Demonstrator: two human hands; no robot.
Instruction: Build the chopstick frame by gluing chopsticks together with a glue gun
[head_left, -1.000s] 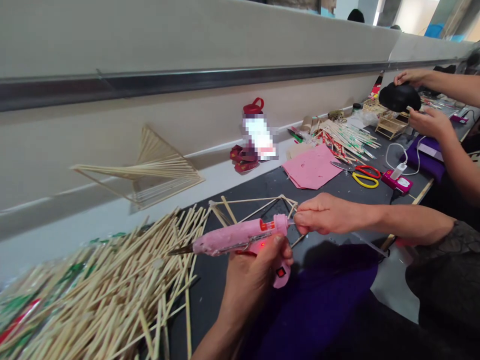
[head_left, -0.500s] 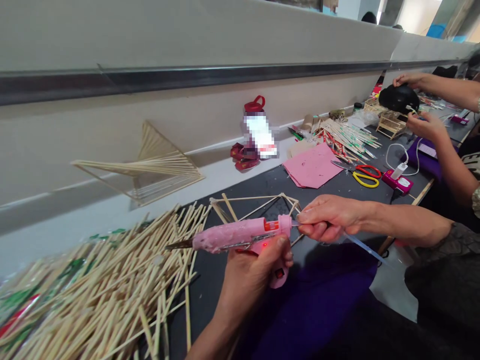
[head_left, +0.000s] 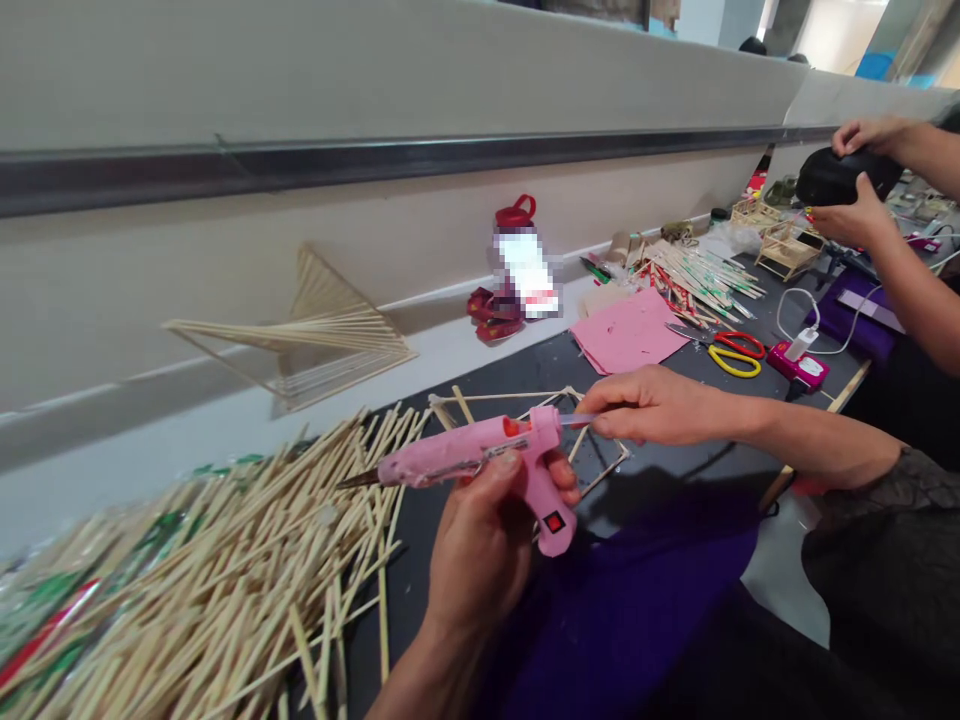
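Observation:
My left hand (head_left: 480, 545) is wrapped round the handle of a pink glue gun (head_left: 480, 455), whose dark nozzle points left over a heap of bamboo sticks (head_left: 217, 580). My right hand (head_left: 649, 405) pinches a clear glue stick (head_left: 579, 420) at the back end of the gun. Under both hands lies a small frame of glued sticks (head_left: 592, 470) on the dark table.
A fan-shaped stick model (head_left: 315, 335) leans on the white ledge. Behind are a bottle with a red cap (head_left: 521, 265), pink paper (head_left: 630, 335), red and yellow scissors (head_left: 731, 350), a pink device with a white cable (head_left: 802, 365). Another person's hands (head_left: 855, 215) hold a black object at the far right. Purple cloth (head_left: 637, 610) covers my lap.
The glue stick has gone deeper into the gun's back, with my right hand closer to it. The gun has tipped up and shifted a little right. The other person's hands have risen.

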